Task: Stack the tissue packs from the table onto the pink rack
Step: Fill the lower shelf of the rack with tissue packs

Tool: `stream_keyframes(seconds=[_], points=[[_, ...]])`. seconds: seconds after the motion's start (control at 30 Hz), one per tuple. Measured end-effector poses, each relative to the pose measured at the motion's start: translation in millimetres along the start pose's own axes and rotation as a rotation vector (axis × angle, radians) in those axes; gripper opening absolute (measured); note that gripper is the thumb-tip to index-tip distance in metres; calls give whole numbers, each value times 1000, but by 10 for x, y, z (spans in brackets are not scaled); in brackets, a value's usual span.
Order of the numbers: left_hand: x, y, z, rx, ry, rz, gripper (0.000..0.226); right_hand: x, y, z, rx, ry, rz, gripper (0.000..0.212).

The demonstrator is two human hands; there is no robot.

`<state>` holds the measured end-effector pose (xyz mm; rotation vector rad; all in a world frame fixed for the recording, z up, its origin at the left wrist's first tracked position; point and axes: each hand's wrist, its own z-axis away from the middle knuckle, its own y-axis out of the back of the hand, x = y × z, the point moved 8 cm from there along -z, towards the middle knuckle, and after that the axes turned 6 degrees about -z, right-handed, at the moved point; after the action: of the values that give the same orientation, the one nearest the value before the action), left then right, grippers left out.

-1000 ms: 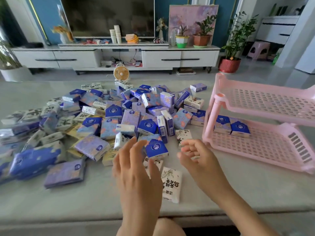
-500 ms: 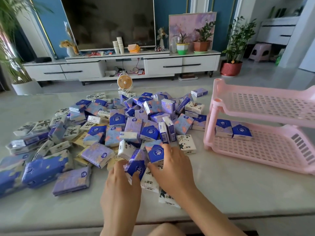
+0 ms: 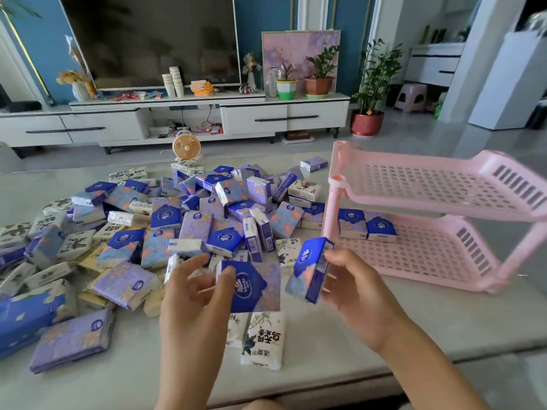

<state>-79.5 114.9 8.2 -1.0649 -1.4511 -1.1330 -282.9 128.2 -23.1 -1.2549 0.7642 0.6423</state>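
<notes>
Left hand pinches a flat blue plastic-wrapped tissue pack, right hand grips a second blue pack edge-up, both over the grey table's near edge. Guessing that's so two go into the pink slotted plastic rack at once.

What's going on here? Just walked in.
A person is moving tissue packs from the table to the pink rack. The left hand holds a blue pack flat toward the camera, and the right hand grips a second blue pack tilted on edge, nearer the rack. Two blue packs sit side by side at the back of the rack's lower shelf. A large pile of packs lies on the table.
</notes>
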Motion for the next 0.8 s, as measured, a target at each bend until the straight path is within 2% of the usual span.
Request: stream_keyframes(seconds=[0.07,0.13,0.23,0.37,0.47,0.6,0.67,0.77,0.8], points=[[-60,-255,35,-87,61,74,18,42,90,57,22,-88,-169,29],[-93,-522,89,-168,92,90,17,122,161,119,27,-184,-169,20],[-93,-861,145,-245,75,43,23,149,231,239,-6,-256,-106,35],[-28,-1217,178,-297,-14,-78,16,4,389,320,-43,-196,132,44],[36,-1541,265,-348,-40,-66,11,-224,595,335,-7,-118,149,48],[134,-2121,430,-503,-35,-17,24,-607,898,334,147,45,-69,35],[202,-2357,494,-574,-60,-41,30,-764,1109,265,256,133,-65,29],[281,-2563,474,-549,-335,-253,38,-957,1524,101,532,247,73,25],[252,-2629,451,-549,-429,-368,49,-1021,1657,50,635,279,125,22]])
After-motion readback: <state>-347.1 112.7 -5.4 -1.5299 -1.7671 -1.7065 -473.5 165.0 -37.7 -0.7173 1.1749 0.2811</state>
